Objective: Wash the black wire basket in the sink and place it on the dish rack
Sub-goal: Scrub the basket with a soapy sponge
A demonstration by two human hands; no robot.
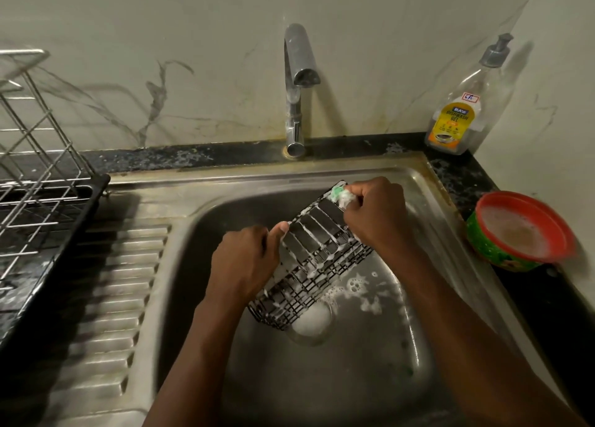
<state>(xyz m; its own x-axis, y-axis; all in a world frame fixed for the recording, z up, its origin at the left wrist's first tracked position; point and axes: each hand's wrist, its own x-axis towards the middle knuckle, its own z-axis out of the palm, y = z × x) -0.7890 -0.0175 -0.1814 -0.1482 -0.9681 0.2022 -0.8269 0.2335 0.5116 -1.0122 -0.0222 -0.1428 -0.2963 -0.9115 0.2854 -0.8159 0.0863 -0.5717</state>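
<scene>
The black wire basket (310, 259) is held tilted over the steel sink (338, 378), streaked with white foam. My left hand (244, 262) grips its left long edge, thumb on the top rim. My right hand (375, 214) presses a soapy green sponge (340, 195) against the basket's far end. The dish rack (35, 181), made of silver wire on a black tray, stands on the counter at the left.
The tap (297, 85) rises behind the sink with no water running. A dishwash gel bottle (463, 111) stands at the back right corner. A red and green bowl (521, 230) of soapy water sits on the right counter. Foam lies around the drain (314, 325).
</scene>
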